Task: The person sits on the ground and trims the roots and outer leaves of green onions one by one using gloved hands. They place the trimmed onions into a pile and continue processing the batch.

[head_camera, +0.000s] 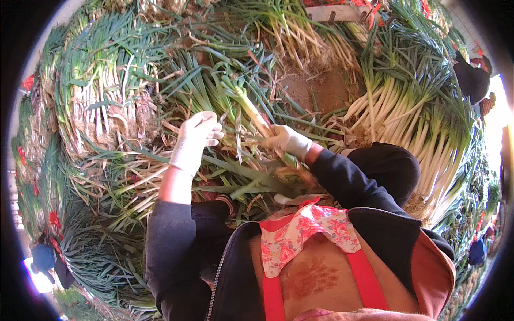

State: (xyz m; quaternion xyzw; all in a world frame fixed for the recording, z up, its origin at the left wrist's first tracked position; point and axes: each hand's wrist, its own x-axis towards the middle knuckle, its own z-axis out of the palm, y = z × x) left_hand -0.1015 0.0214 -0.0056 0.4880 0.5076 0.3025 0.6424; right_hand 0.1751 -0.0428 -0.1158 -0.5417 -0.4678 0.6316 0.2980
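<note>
My right hand (289, 141), in a pale work glove, is closed around the stalk of a large Welsh onion (253, 110). The stalk slants, its green top pointing away and its lower end toward my lap. To the left, my left hand (196, 136) is raised in a matching glove. Its fingers are half curled and slightly apart, with nothing visible in them. Below and between the hands lie loose green leaves (241, 172) and dry husks. Just beyond my hands lie more green onions (200, 90).
Stacked onions (108, 100) stand at the left; a row of white-stalked onions (401, 108) lies by my knee (385, 168) at right. Another pile (297, 40) lies ahead, beside soil (317, 90). People (474, 80) are at the right rim, and another person (46, 257) is at lower left.
</note>
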